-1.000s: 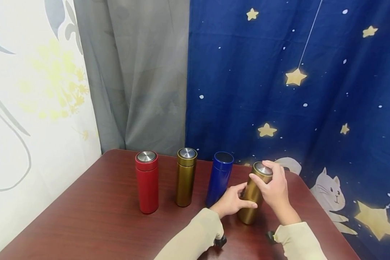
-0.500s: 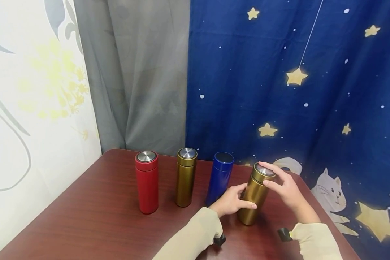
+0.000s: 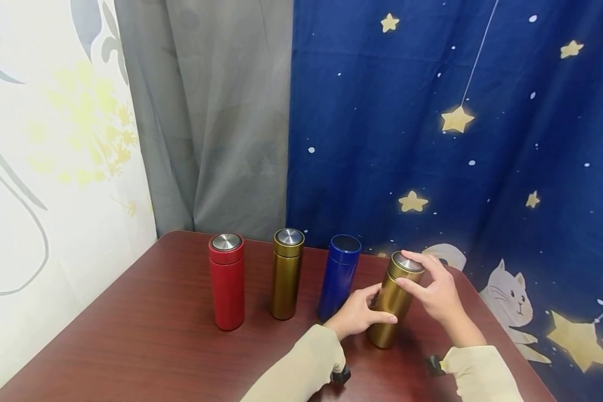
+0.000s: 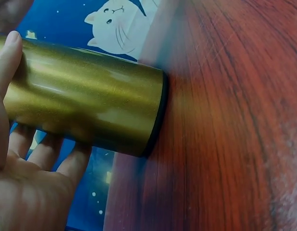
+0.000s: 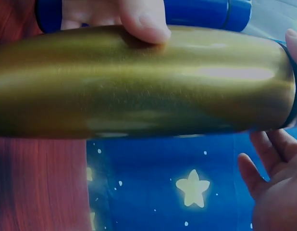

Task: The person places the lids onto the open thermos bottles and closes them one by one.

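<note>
A gold thermos bottle stands at the right of the table, leaning slightly to the right in the head view. Around its middle my left hand is wrapped, with the thumb across the front and several fingers behind, as the left wrist view shows on the gold body. My right hand grips the lid from the right, thumb at the near side and a finger over the steel top. In the right wrist view the lid end is partly cut off, and the right fingers curl beneath it.
Left of the held bottle stand a blue thermos, a second gold thermos and a red thermos, all lidded and upright. They stand on a dark red-brown table backed by grey and starry blue curtains.
My right hand has turned about the lid, first swinging to the right, then slightly back left. The bottle's top has tipped a little rightward. My left hand stays in place on the body.
</note>
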A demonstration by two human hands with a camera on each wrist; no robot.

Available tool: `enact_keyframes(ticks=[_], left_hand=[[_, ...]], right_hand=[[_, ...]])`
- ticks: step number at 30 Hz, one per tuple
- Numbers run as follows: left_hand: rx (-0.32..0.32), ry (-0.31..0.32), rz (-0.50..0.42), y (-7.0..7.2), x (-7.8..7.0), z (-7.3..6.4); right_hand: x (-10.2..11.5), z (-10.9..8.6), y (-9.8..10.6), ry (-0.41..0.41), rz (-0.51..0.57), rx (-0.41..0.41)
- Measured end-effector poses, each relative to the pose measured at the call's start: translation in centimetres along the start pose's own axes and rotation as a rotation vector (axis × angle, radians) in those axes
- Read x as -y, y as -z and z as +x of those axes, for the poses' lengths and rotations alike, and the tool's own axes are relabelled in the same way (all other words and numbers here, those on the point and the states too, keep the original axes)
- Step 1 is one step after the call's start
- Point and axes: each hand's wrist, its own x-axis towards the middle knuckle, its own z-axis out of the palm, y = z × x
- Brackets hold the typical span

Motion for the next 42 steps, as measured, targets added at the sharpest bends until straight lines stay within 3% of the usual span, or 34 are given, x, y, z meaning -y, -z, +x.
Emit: enact_keyframes(ticks=[7,14,19,23,28,34,42], left_hand=[[-0.009,-0.005,0.002,-0.1,-0.1,0.0],[0.005,-0.015,-0.004,0.0,-0.2,0.0],[0.018,-0.018,-0.012,0.0,-0.2,0.1],[0.019,-0.018,0.008,0.1,-0.3,0.2],[0.023,-0.017,0.034,0.2,-0.1,0.1],[0.021,-0.011,0.042,0.3,-0.4,0.1],[0.021,-0.014,0.037,0.3,-0.4,0.1]], right_hand=[[-0.1,0.2,-0.9,-0.036,-0.008,-0.071],[0.2,0.1,-1.2,-0.096,-0.014,-0.041],[0.0,0.1,-0.6,-0.139,0.270,0.083],[-0.5,0.3,0.1,-0.096,0.551,0.197],[-1.2,0.3,0.7,-0.063,0.746,0.333],[-1.1,0.3,0.8,-0.064,0.769,0.303],[-1.3,-0.2,0.6,-0.108,0.690,0.218]])
